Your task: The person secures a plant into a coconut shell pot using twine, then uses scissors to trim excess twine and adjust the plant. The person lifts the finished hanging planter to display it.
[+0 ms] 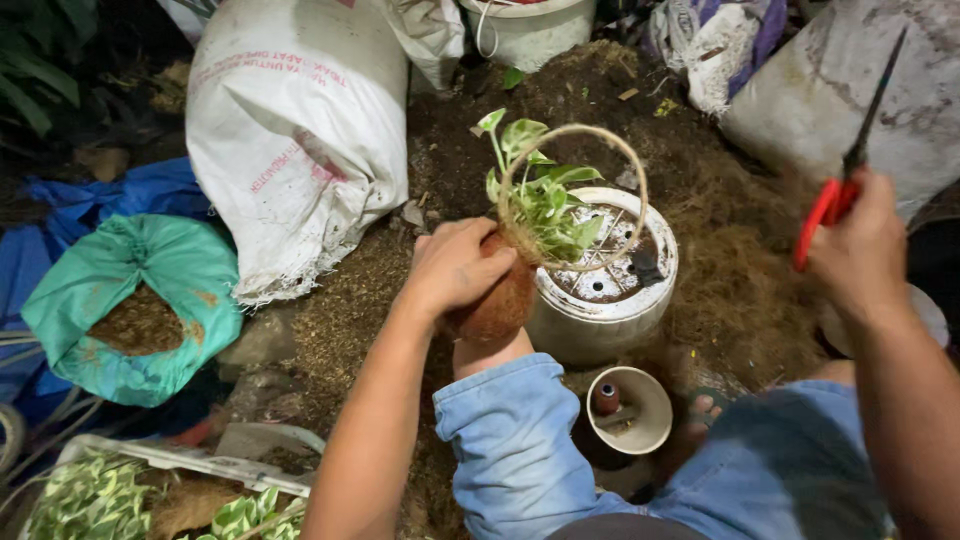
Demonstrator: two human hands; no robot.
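Denim-clad knee (515,450) props the left hand (452,268), which wraps closed around a brown coir ball (500,300) holding a green-and-white plant (545,200) with a twine loop (575,195), beside an upturned white pot (605,280). Right hand (860,250) grips red-handled scissors (845,165), raised well apart.

The left hand (455,268) sits on the round brown fibre ball with a small leafy plant (500,300), which rests on the person's knee. Just behind the ball stands the upturned white plastic pot (600,320). The big white woven sack (300,140) lies to the left. The right hand (860,255) holds the red-handled scissors (845,170) up on the right. A small white cup (630,410) sits between the knees.
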